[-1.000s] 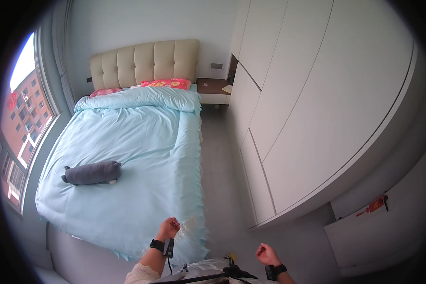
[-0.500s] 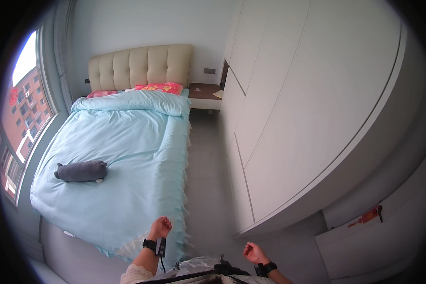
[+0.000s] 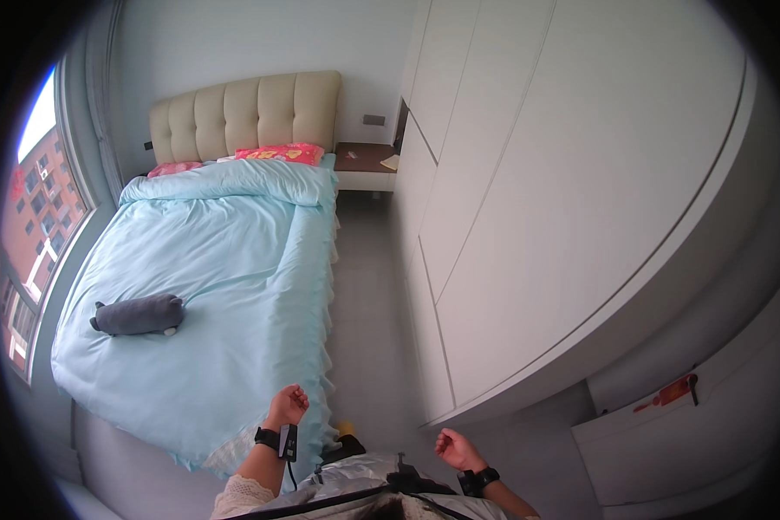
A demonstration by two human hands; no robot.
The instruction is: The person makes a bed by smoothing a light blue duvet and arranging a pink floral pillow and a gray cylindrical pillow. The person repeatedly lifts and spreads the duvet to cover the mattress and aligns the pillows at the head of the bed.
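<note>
My left hand (image 3: 288,405) is loosely clenched, fingers curled toward the palm. In the head view it lies over the light-blue fabric quilt (image 3: 225,355), inboard of the bed's right edge and near the foot-end right corner. Contact with the quilt: I cannot tell. A black wrist strap with a black rectangular box (image 3: 288,442) and a cable is fitted below this hand.

My right hand (image 3: 459,451) is likewise loosely clenched. It appears over the smooth grey floor (image 3: 368,329), well apart from the bed's right edge and just beside the near lower corner of the tall off-white panelled wardrobe (image 3: 563,191). A second black wrist strap (image 3: 477,479) is fitted here.

The quilt covers the bed, with a thick fold near the head edge. The dark-grey cylindrical plush cushion (image 3: 139,315) lies on it, close to the left edge and nearer the foot edge, well apart from both hands. At the head edge, a red patterned pillow (image 3: 282,153) rests before the beige tufted headboard (image 3: 245,108). A brown-topped white nightstand (image 3: 364,180) stands beside the head-end right corner.
</note>
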